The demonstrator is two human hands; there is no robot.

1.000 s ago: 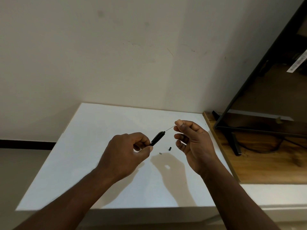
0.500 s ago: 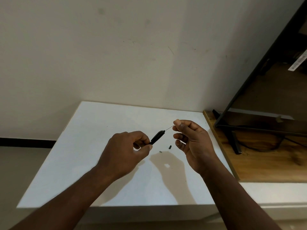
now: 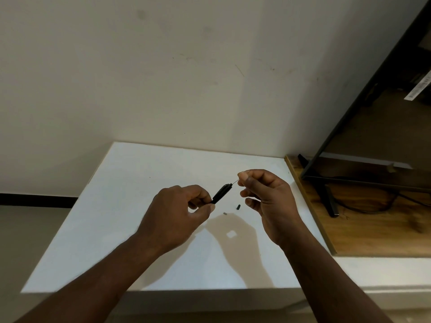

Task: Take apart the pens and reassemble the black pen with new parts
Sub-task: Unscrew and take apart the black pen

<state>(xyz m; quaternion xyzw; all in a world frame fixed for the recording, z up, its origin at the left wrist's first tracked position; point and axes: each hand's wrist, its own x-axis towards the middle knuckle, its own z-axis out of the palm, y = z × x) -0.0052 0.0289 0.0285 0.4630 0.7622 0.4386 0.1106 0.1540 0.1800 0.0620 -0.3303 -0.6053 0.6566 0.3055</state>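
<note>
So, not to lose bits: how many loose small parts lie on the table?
2: a black piece beside the right hand, a grey piece just left of it. Others may be hidden.

Hands meeting above the counter [image 3: 130, 206]
The left hand [image 3: 177, 213] is sitting at 9 o'clock of the pen barrel [image 3: 220, 194], the right hand [image 3: 268, 201] at 3 o'clock, a thin rod [image 3: 234, 182] bridging barrel and right fingers [image 3: 243, 177]; a small piece [image 3: 238, 207] and a tiny piece [image 3: 225, 213] are lying on the counter at 5 o'clock.

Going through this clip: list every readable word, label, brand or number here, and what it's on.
White strip sticker on the dark flat panel at the right: printed lines, too small and blurred to read.
Black pen barrel in the left hand and thin rod pinched by the right hand: no print visible.
No other text.
</note>
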